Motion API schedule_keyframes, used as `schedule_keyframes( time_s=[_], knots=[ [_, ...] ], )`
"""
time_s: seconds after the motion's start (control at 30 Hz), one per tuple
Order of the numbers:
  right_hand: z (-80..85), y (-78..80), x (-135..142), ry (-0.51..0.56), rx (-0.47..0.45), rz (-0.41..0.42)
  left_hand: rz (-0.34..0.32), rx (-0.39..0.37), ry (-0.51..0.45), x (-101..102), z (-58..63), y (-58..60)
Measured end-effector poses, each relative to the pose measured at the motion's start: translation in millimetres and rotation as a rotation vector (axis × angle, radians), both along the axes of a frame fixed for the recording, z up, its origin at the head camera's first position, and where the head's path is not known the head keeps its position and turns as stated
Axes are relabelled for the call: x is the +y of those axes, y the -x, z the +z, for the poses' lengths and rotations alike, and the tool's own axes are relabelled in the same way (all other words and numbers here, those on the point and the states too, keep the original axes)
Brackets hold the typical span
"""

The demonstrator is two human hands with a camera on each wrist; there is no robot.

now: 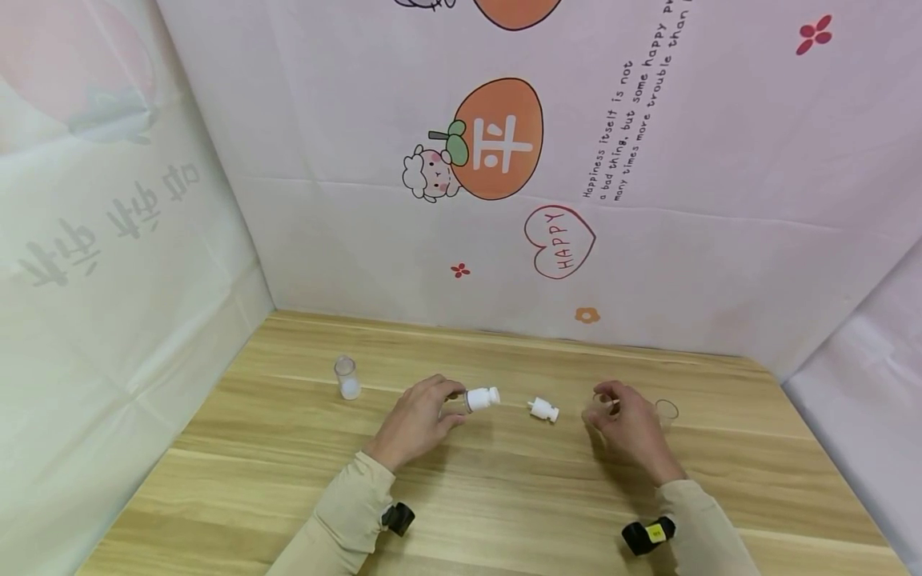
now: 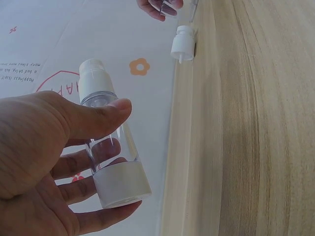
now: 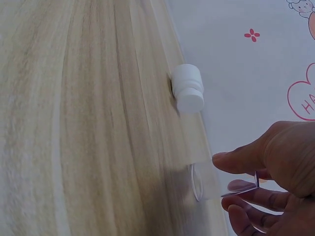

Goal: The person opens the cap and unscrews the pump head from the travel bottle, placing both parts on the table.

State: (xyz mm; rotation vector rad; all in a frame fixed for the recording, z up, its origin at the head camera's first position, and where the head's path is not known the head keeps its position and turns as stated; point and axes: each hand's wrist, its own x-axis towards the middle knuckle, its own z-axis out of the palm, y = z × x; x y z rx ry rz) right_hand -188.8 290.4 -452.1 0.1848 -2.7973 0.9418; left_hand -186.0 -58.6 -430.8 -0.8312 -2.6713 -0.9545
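My left hand point(image 1: 418, 420) grips a small clear pump bottle point(image 2: 118, 183) around its transparent body, thumb near the neck. The bottle has a white pump top point(image 1: 481, 398), pointing right in the head view, and a white band at its bottom. My right hand point(image 1: 632, 428) pinches a clear, hollow plastic cap point(image 3: 206, 181) between thumb and fingers, its round rim facing away from the palm. Between the hands, a separate white pump head point(image 1: 543, 410) lies on its side on the table, a thin nozzle stem pointing toward the left hand.
A clear bottle body point(image 1: 346, 378) with white inside its lower part stands at the back left of the wooden table point(image 1: 504, 504). Just right of the right hand is another clear, round-rimmed piece point(image 1: 667, 410). A printed white cloth point(image 1: 360, 240) hangs behind the table.
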Motion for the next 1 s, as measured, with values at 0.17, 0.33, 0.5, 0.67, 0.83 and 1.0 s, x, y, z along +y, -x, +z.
schedule_keyframes(
  time_s=[0.17,0.33,0.5,0.67,0.83,1.0],
  knots=[
    [-1.9,0.7,0.0,-0.001,-0.013,-0.004,-0.005,0.005,0.007,0.5,0.4,0.1],
    [-2.8,1.6,0.2,0.006,-0.028,-0.010,-0.008,0.008,0.007,1.1,0.0,0.3],
    [-2.2,2.3,0.4,0.001,-0.033,-0.014,-0.008,0.019,0.007,1.7,-0.3,0.7],
    [-1.2,2.5,0.0,-0.014,-0.039,-0.016,-0.008,0.019,0.006,2.2,-0.5,1.2],
    [1.3,2.8,-0.4,-0.044,0.012,-0.012,-0.006,0.014,0.007,3.1,1.1,0.5],
    [6.7,0.4,-3.1,-0.050,0.090,-0.002,-0.006,0.018,0.008,4.2,2.8,-0.3]
  ],
)
